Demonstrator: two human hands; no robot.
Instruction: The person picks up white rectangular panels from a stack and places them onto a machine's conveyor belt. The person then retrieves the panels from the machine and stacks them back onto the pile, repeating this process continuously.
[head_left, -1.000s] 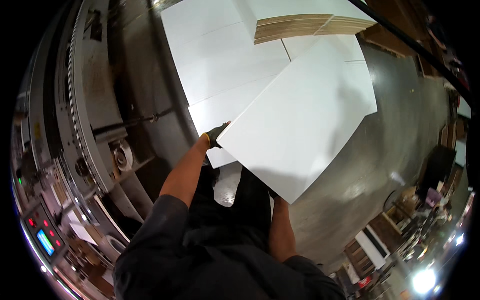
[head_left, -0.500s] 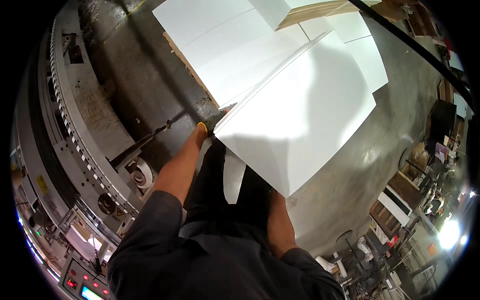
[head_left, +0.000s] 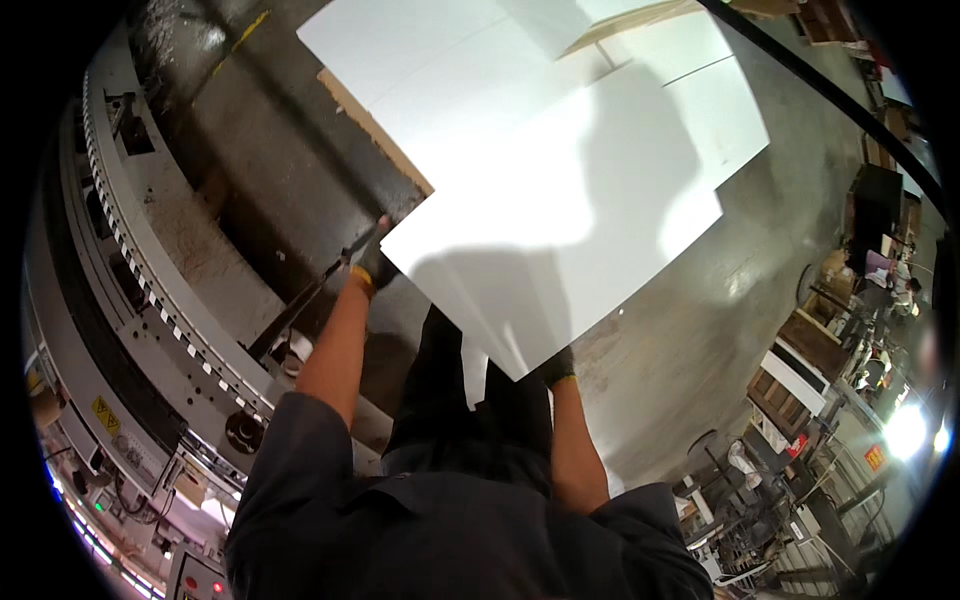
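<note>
A white rectangular panel [head_left: 590,270] slants across in front of me, its near end overhanging my legs and its far part over a larger white board [head_left: 430,110]. At the panel's left corner is my left hand [head_left: 374,258], in a dark glove with a yellow cuff. Its thumb side shows beside the edge, while the other fingers are mostly hidden. My right hand [head_left: 562,366], gloved the same way, grips the panel's edge close to the near corner, its fingertips out of sight below. My shadow falls over the white surface.
A long machine [head_left: 190,230] with a toothed track runs along the left, with a control box [head_left: 195,580] at its near end. Another raised white board stands at the far side. Wooden pallets [head_left: 790,385] and clutter line the right. A black cable [head_left: 830,95] crosses the upper right.
The panel has shifted left and settled flatter over the board beneath. My left hand has moved left and slightly farther with it, and my right hand has come more into view.
</note>
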